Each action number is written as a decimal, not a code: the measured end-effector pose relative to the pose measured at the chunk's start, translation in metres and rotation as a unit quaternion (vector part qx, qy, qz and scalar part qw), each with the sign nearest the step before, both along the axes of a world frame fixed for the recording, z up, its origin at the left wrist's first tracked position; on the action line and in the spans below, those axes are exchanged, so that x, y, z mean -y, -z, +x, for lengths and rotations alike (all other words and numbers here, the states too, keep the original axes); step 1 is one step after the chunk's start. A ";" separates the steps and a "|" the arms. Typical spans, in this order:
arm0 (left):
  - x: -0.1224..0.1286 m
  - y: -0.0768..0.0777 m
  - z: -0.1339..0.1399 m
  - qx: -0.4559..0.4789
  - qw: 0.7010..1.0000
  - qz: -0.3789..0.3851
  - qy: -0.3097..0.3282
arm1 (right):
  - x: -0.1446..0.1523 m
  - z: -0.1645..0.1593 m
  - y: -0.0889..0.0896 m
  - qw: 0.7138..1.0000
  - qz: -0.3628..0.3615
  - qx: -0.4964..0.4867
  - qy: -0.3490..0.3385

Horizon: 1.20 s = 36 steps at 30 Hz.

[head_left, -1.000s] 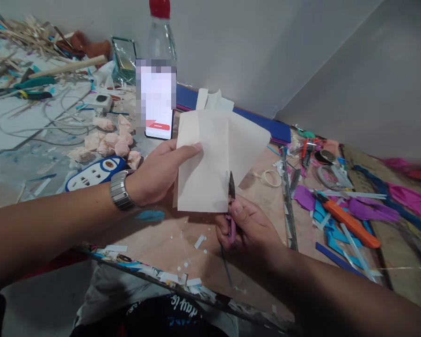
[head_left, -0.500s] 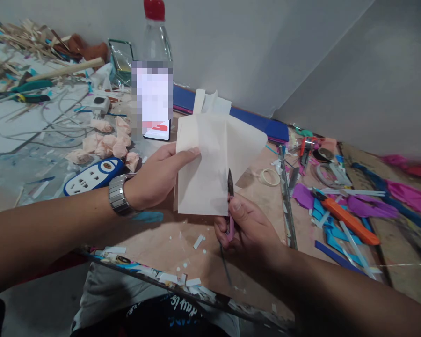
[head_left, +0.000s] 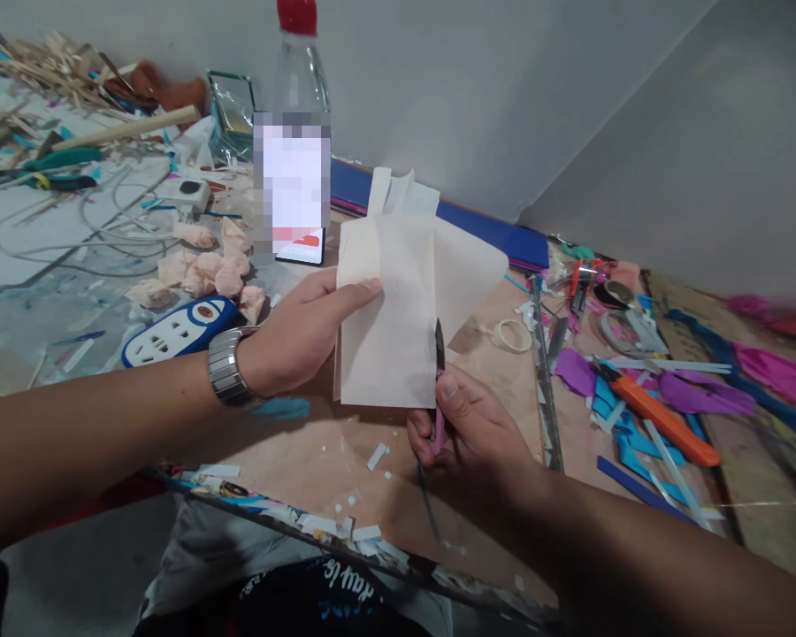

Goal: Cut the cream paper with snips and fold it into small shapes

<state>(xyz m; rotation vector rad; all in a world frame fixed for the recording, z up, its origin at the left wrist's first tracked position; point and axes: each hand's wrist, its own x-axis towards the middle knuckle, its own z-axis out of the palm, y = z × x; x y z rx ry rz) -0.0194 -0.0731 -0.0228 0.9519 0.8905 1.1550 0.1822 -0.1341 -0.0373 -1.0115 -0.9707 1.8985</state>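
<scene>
Holding cream paper point(head_left: 391, 345) upright at the centre of the frame, a person works above a cluttered table point(head_left: 351, 447). The left hand point(head_left: 295, 332) pinches the paper's left side, thumb in front and the other fingers hidden behind. The right hand point(head_left: 481, 420), at lower right of centre, has its fingers wrapped around pink-handled snips point(head_left: 440, 345); whether the blades are parted cannot be told. The main panel's long axis runs up the frame, and the dark blade points the same way, lying along its right edge, where a second flap angles away. That edge lies just up and left of the right fingers, much nearer them than the left hand.
</scene>
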 end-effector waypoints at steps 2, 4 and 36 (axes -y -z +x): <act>0.000 0.000 0.000 0.002 1.000 0.002 -0.002 | 0.000 0.000 -0.001 1.000 -0.004 0.004 0.001; 0.000 0.000 0.001 0.005 1.000 0.001 -0.008 | -0.001 0.000 -0.001 1.000 -0.006 0.010 -0.004; 0.003 -0.007 0.002 0.000 1.000 -0.022 -0.015 | -0.004 0.005 0.007 1.000 -0.004 -0.009 -0.024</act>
